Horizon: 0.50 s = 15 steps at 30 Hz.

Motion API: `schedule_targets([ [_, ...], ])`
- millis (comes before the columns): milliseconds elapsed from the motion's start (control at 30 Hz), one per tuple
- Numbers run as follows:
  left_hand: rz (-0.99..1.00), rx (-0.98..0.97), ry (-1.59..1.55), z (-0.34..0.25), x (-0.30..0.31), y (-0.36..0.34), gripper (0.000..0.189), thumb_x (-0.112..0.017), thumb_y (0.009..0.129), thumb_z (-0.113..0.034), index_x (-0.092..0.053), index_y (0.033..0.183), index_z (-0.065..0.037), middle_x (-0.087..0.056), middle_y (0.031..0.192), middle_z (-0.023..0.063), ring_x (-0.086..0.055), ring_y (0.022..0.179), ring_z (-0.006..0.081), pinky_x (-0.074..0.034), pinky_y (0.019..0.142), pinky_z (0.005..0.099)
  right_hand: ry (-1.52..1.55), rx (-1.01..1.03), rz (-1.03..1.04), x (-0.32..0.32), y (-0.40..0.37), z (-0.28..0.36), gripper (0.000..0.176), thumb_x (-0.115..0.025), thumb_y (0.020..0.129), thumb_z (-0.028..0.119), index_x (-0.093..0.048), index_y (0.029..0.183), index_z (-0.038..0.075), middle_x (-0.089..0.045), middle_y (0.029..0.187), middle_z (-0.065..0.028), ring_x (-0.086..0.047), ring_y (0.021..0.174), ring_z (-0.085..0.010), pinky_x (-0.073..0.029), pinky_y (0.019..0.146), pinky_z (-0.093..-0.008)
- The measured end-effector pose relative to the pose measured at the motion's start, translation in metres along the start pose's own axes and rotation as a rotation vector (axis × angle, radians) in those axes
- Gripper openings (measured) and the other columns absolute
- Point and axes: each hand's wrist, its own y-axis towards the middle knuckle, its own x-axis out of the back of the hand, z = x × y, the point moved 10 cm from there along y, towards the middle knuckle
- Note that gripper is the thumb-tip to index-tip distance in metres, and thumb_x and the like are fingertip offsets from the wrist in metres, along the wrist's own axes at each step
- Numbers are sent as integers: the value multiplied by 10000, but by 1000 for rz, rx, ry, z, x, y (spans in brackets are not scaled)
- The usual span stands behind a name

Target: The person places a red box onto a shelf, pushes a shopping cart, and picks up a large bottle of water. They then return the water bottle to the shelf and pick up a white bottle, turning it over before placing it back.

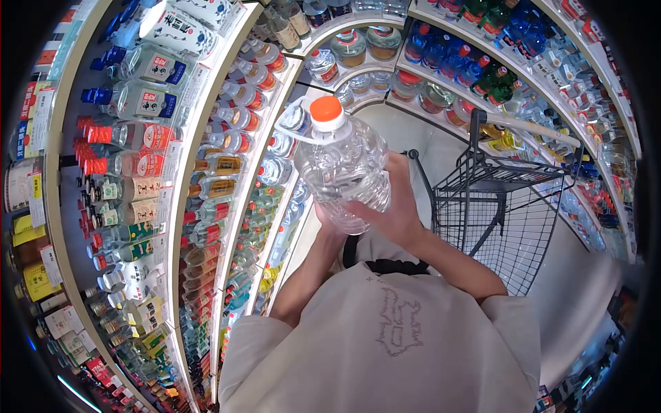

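A large clear plastic jug (344, 165) with an orange screw cap and a white carry ring at its neck is held up in front of my chest. Its contents look colourless. My right hand (396, 210) grips the jug's side, thumb lying across the lower front. From the lower left, my left hand (329, 221) supports it; most of those fingers are hidden behind the jug. Both hands are closed around the same jug, which leans slightly, cap towards the upper left.
A black wire shopping cart (502, 206) with a light handle stands to the right. Shelves (186, 206) of bottles curve along the left, among them red-capped bottles (131, 164). Ahead are large round jars (349, 48), with blue bottles (447, 51) at the upper right. Pale floor (430, 131) shows between.
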Motion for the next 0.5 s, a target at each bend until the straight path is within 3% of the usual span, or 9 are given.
schedule_targets([
  [33, -20, -8, -63, -6, 8, 0, 548, -402, 1083, -363, -450, 1509, -21, -547, 1478, 204, -581, 1319, 337, -489, 1114, 479, -65, 54, 3, -10, 5, 4, 974, -950, 744, 286, -352, 1453, -7, -466, 1336, -159, -520, 1247, -299, -411, 1080, -439],
  [67, -44, -46, 3, -18, 17, 0, 605, -265, 1103, -427, -444, 1515, -22, -557, 1469, 198, -574, 1329, 353, -468, 1135, 509, -101, -2, -65, -16, 8, 0, 800, -917, 794, 279, -414, 1352, 3, -489, 1238, -146, -524, 1178, -269, -420, 1034, -411],
  [100, -43, -48, 2, -27, 20, 0, 605, -265, 1103, -427, -444, 1515, -22, -557, 1469, 198, -574, 1329, 353, -468, 1135, 509, -101, -1, -63, -25, 11, -6, 800, -917, 794, 279, -414, 1352, 3, -489, 1238, -146, -524, 1178, -269, -420, 1034, -411],
  [167, -216, -24, 146, -47, 44, -3, 583, -281, 1106, -407, -443, 1516, -26, -552, 1476, 194, -579, 1325, 343, -465, 1139, 502, -16, -235, -69, -44, 14, -48, 701, -876, 844, 284, -447, 1318, -4, -500, 1212, -140, -516, 1171, -246, -420, 1026, -393],
  [200, -169, 15, 171, -54, 35, -5, 563, -273, 1122, -397, -447, 1511, -30, -553, 1474, 180, -586, 1315, 319, -468, 1131, 494, 11, -236, -127, -46, 21, -44, 487, -789, 939, 269, -511, 1233, -1, -544, 1152, -98, -526, 1126, -186, -426, 1005, -359],
  [233, -170, 15, 169, -62, 32, -7, 563, -273, 1122, -397, -447, 1511, -30, -553, 1474, 180, -586, 1315, 319, -468, 1131, 494, 10, -237, -126, -53, 22, -53, 487, -789, 939, 269, -511, 1233, -1, -544, 1152, -98, -526, 1126, -186, -426, 1005, -359],
  [300, -264, 70, 322, -73, 39, -10, 541, -272, 1139, -388, -448, 1512, -38, -557, 1472, 153, -575, 1324, 277, -449, 1137, 468, 268, -400, -108, -69, 24, -91, 317, -703, 1012, 227, -553, 1177, 2, -586, 1131, -57, -529, 1095, -130, -426, 991, -324],
  [333, -292, 109, 281, -74, 40, -13, 529, -267, 1151, -381, -440, 1523, -47, -565, 1465, 125, -549, 1348, 238, -428, 1139, 442, 253, -504, -91, -72, 23, -104, 253, -607, 1076, 247, -590, 1187, 21, -618, 1132, -24, -538, 1074, -95, -432, 977, -297],
  [500, -360, 94, 458, -96, 38, -19, 542, -303, 1148, -399, -408, 1552, -53, -541, 1482, 98, -504, 1384, 222, -378, 1168, 432, 686, -678, -105, -96, 19, -118, 403, -553, 1099, 345, -571, 1362, 41, -631, 1251, -37, -593, 1131, -133, -452, 1026, -315],
])
